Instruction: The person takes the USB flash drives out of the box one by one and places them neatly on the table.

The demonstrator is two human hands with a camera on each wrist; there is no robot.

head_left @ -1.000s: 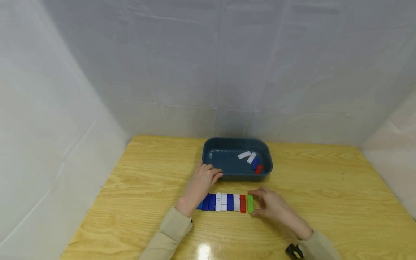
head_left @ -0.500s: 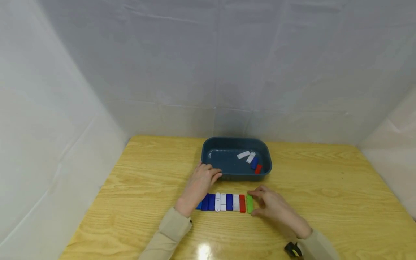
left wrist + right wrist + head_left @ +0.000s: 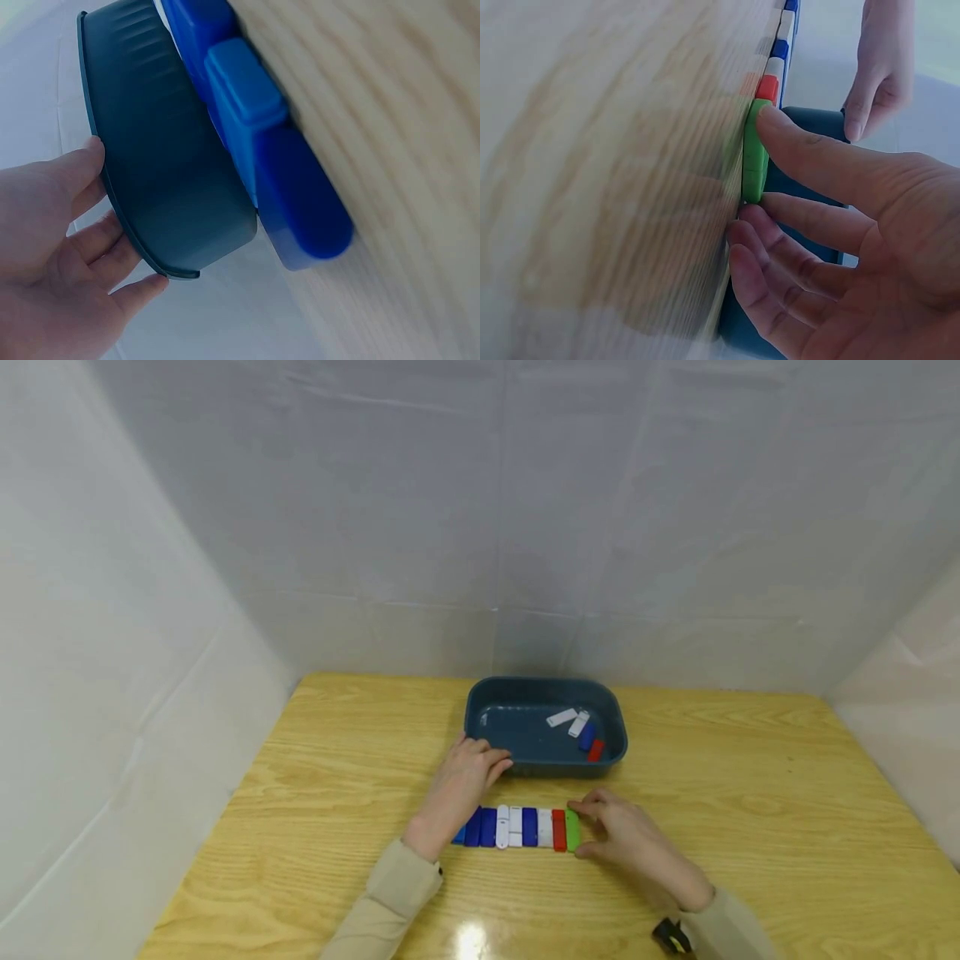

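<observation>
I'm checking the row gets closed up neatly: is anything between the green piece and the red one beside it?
Nothing visible. The green piece lies right beside the red piece at the row's end, and the right hand touches its outer side with thumb and finger.

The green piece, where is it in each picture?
Head: green piece at the right end of the row, touched by the right hand.
Left wrist: not in it.
Right wrist: green piece middle, on edge, between thumb and fingers.
Shared landmark: the dark tub.
</observation>
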